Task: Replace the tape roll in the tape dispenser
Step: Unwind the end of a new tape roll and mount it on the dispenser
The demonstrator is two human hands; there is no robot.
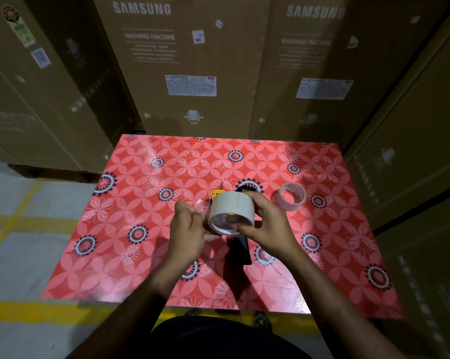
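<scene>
Clear tape trails leftward from the full roll (pixel 231 209) on the yellow dispenser (pixel 215 196), pinched by the left hand (pixel 187 226), while the right hand (pixel 266 224) grips the roll, and 1 thin spare roll (pixel 289 196) lies just right on the table (pixel 141 255).

Both hands (pixel 186 226) (pixel 266 224) raised, fingers curled.

A full roll of pale tape (pixel 231 212) sits mounted on the tape dispenser (pixel 238 244), tilted so its open core faces the camera. The dispenser shows a yellow front part and a black handle (mostly hidden). A second, thinner tape roll (pixel 289 196) lies flat on the table, just right of them.
</scene>
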